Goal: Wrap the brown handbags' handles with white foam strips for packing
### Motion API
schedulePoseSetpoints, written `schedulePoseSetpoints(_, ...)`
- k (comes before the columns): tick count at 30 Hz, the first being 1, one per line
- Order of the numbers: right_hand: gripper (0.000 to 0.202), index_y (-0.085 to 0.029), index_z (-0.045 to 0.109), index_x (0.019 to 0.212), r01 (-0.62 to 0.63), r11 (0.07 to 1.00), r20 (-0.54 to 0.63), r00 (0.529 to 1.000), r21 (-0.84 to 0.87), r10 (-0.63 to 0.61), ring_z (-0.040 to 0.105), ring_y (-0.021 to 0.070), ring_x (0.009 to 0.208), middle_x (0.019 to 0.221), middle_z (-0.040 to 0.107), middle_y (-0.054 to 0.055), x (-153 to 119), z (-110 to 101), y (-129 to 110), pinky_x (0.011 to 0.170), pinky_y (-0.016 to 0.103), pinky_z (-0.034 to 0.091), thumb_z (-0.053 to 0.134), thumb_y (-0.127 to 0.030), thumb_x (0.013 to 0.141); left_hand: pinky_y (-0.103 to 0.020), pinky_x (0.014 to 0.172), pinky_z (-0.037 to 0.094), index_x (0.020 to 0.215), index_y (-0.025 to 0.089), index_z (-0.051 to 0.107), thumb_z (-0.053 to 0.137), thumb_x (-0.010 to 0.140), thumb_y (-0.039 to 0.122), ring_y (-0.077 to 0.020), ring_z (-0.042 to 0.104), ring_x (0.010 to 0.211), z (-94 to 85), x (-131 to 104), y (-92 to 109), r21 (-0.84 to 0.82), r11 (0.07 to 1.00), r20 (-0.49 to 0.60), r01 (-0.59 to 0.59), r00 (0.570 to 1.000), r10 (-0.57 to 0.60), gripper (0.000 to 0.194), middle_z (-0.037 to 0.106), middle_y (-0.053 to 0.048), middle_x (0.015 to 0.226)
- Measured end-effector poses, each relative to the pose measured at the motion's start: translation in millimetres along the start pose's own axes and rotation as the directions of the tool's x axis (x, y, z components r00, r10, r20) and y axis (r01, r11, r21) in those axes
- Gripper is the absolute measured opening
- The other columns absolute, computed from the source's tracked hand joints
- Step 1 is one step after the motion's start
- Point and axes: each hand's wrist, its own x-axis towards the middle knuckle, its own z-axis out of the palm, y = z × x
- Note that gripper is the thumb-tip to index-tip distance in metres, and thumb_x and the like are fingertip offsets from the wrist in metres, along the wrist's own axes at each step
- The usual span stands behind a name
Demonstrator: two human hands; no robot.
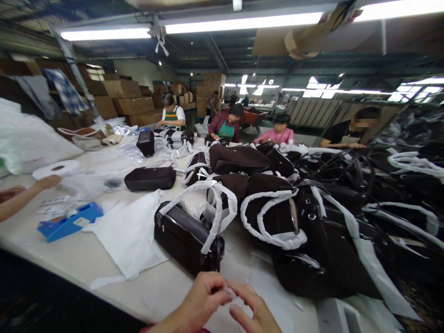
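Observation:
At the bottom edge, my left hand (pixel 207 296) pinches a small whitish piece (pixel 229 291) between thumb and fingers; its kind is too small to tell. My right hand (pixel 255 309) meets it from the other side, fingertips at the piece, its thumb apart from the fingers. Just beyond both hands stands a dark brown handbag (pixel 187 238), its handles (pixel 218 203) wrapped in white material. To its left, a white sheet (pixel 130 236) lies on the table (pixel 114 296).
A blue tape dispenser (pixel 71 222) and a white roll (pixel 55 169) lie at left, near another person's arm (pixel 26 199). Many dark bags (pixel 342 240) with wrapped straps pile up at right. Several co-workers sit across the table. A grey-white object (pixel 338 314) stands at lower right.

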Motion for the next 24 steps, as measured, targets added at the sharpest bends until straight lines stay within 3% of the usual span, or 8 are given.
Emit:
schedulePoseSetpoints(4, 0.034, -0.025, 0.074, 0.09, 0.032, 0.979, 0.056, 0.997, 0.2, -0.045, 0.063, 0.026, 0.1, 0.098, 0.073, 0.006, 2.4, 2.4, -5.7, 0.094, 0.035, 0.046, 0.057, -0.054, 0.086, -0.022, 0.058, 0.038, 0.059, 0.015, 0.062, 0.062, 0.076, 0.029, -0.0116, 0.048, 0.058, -5.6, -4.4, -1.2, 0.041, 0.999, 0.04, -0.012, 0.999, 0.01, 0.021, 0.053, 0.003, 0.058)
schedulePoseSetpoints(7, 0.043, -0.023, 0.072, 0.086, -0.016, 0.904, 0.065, 0.998, 0.428, -0.013, 0.063, 0.0264, 0.098, 0.104, 0.07, 0.008, 10.6, 8.1, -10.9, 0.088, 0.036, 0.048, 0.057, -0.063, 0.083, -0.024, 0.066, 0.045, 0.088, 0.016, 0.071, 0.054, 0.087, 0.029, -0.0149, 0.057, 0.07, -24.0, 0.8, 6.0, 0.193, 0.965, 0.061, -0.18, 0.983, 0.171, 0.021, 0.065, -0.002, 0.077)
schedulePoseSetpoints(10, 0.043, -0.021, 0.072, 0.075, -0.012, 0.899, -0.064, 0.997, 0.438, 0.044, 0.055, 0.0309, 0.118, 0.129, 0.06, 0.011, 24.0, 14.9, -18.6, 0.104, 0.042, 0.039, 0.065, -0.064, 0.076, -0.031, 0.083, 0.049, 0.113, 0.017, 0.065, 0.04, 0.094, 0.02, -0.0202, 0.061, 0.092, -51.3, 13.9, 19.9, 0.501, 0.767, 0.06, -0.401, 0.9, 0.432, 0.031, 0.068, -0.009, 0.101)
schedulePoseSetpoints(13, 0.036, -0.021, 0.072, 0.07, 0.028, 0.926, -0.104, 0.995, 0.375, 0.012, 0.052, 0.0316, 0.122, 0.127, 0.063, 0.01, 38.0, 18.0, -28.8, 0.111, 0.045, 0.031, 0.071, -0.057, 0.074, -0.039, 0.098, 0.047, 0.121, 0.014, 0.059, 0.038, 0.09, 0.011, -0.0244, 0.056, 0.112, -73.1, 30.8, 30.4, 0.672, 0.508, 0.208, -0.538, 0.796, 0.568, 0.037, 0.063, -0.014, 0.12)
schedulePoseSetpoints(16, 0.033, -0.021, 0.074, 0.077, 0.017, 0.793, -0.082, 0.996, 0.609, 0.041, 0.063, 0.0259, 0.096, 0.094, 0.072, 0.007, 46.6, 12.7, -34.5, 0.097, 0.041, 0.043, 0.074, -0.054, 0.074, -0.051, 0.115, 0.029, 0.135, 0.015, 0.047, 0.048, 0.082, 0.008, -0.0289, 0.04, 0.136, -81.2, 46.9, 31.0, 0.696, 0.348, 0.409, -0.628, 0.745, 0.527, 0.053, 0.053, -0.014, 0.14)
schedulePoseSetpoints(19, 0.033, -0.021, 0.074, 0.081, 0.072, 0.491, -0.196, 0.959, 0.868, 0.206, 0.064, 0.0222, 0.091, 0.084, 0.071, 0.004, 46.3, 0.6, -30.8, 0.096, 0.04, 0.046, 0.079, -0.052, 0.069, -0.058, 0.118, 0.014, 0.142, 0.017, 0.037, 0.062, 0.077, 0.015, -0.0309, 0.03, 0.143, -79.6, 61.8, 25.1, 0.708, 0.313, 0.486, -0.633, 0.759, 0.434, 0.07, 0.053, -0.013, 0.141)
schedulePoseSetpoints(21, 0.034, -0.021, 0.073, 0.078, 0.116, 0.39, -0.241, 0.927, 0.913, 0.287, 0.064, 0.0225, 0.092, 0.085, 0.071, 0.004, 42.4, -6.7, -24.9, 0.098, 0.041, 0.046, 0.083, -0.05, 0.064, -0.056, 0.116, 0.016, 0.138, 0.018, 0.04, 0.073, 0.076, 0.023, -0.0313, 0.036, 0.137, -76.7, 71.6, 22.2, 0.743, 0.298, 0.471, -0.599, 0.785, 0.404, 0.07, 0.059, -0.012, 0.132)
schedulePoseSetpoints(24, 0.035, -0.019, 0.073, 0.079, 0.084, 0.378, -0.21, 0.928, 0.922, 0.308, 0.066, 0.0241, 0.091, 0.084, 0.071, 0.006, 36.2, -11.5, -16.0, 0.098, 0.044, 0.048, 0.085, -0.047, 0.063, -0.047, 0.104, 0.03, 0.121, 0.02, 0.054, 0.081, 0.075, 0.036, -0.0288, 0.049, 0.118, -71.9, 84.0, 23.1, 0.783, 0.24, 0.473, -0.574, 0.8, 0.369, 0.055, 0.065, -0.008, 0.115)
